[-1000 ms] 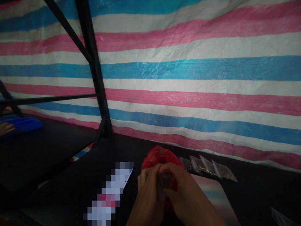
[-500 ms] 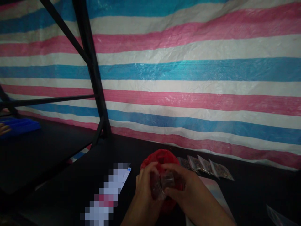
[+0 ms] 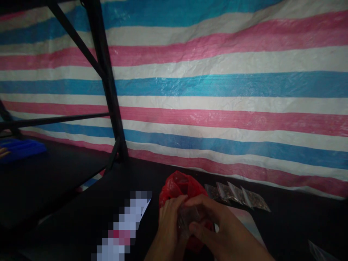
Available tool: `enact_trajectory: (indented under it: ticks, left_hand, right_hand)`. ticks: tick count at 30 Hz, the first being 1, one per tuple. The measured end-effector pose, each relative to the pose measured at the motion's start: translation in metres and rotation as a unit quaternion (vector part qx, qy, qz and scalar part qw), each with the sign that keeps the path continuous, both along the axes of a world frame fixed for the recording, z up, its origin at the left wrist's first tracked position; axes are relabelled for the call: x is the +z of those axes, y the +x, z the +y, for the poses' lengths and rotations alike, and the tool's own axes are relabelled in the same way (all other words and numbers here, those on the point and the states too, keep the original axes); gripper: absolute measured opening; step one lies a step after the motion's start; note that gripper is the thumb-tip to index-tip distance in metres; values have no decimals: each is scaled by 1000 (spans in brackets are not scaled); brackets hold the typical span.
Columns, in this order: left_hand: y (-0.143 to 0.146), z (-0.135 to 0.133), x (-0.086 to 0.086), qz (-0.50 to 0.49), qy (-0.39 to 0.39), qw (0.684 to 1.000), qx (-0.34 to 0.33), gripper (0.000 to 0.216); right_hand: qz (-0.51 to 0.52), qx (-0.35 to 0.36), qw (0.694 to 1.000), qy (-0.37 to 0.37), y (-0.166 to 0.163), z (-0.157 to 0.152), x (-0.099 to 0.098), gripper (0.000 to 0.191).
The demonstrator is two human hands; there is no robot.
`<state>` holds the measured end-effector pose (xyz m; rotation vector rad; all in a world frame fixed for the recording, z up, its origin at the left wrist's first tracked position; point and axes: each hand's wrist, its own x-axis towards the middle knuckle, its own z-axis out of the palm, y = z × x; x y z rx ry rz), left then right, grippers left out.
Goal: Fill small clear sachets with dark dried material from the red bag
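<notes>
My left hand (image 3: 167, 226) and my right hand (image 3: 217, 232) meet at the bottom centre over a dark table (image 3: 81, 214). Between their fingers they pinch a small clear plastic packet (image 3: 187, 217) with dark bits inside. Just behind the hands sits an open red plastic bag (image 3: 179, 186), partly covered by my fingers. A row of several filled clear packets (image 3: 236, 195) lies on the table to the right of the red bag.
A striped pink, blue and white tarp (image 3: 217, 90) hangs as a wall behind the table. A black metal frame post (image 3: 107, 83) stands at the left. A blue tray (image 3: 21, 149) and another person's fingers (image 3: 3, 152) are at the far left edge. Another clear packet (image 3: 322, 252) lies bottom right.
My hands have worked the small packet between them, shifting slightly to the right and lower. The view tilted a little, so the red bag shows more above my fingers.
</notes>
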<state>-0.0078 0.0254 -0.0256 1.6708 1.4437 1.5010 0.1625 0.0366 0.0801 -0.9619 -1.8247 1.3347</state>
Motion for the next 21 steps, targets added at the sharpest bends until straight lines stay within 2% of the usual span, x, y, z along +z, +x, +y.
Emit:
enact_trajectory:
  ticks: [2,4,8,12,16,19,21]
  left_hand:
    - [9,2,-1,1,29,999,32,43]
    - [19,3,-1,-9,50,997,61,41]
    - [28,1,1,-29,91,995,28,52]
    - [22,-2,7,-62,49,997,13,61]
    - [5,-5,21,-2,-12,1000,-4,44]
    - [-5,-6,26,51,-2,999,-5,36]
    - [-6,-7,25,52,16,999,2,43]
  right_hand:
    - [18,21,1000,-1,-1,0,2,24]
    - [19,12,1000,-5,-2,0,3,23]
    - [24,-24,999,-5,-8,1,0,28]
    - [77,-48,996,3,-11,2,-2,34]
    - [79,-74,994,-4,-9,3,-2,34]
    - [68,-76,995,8,-10,1,0,35]
    - [95,-70,993,-9,-12,-1,3,35]
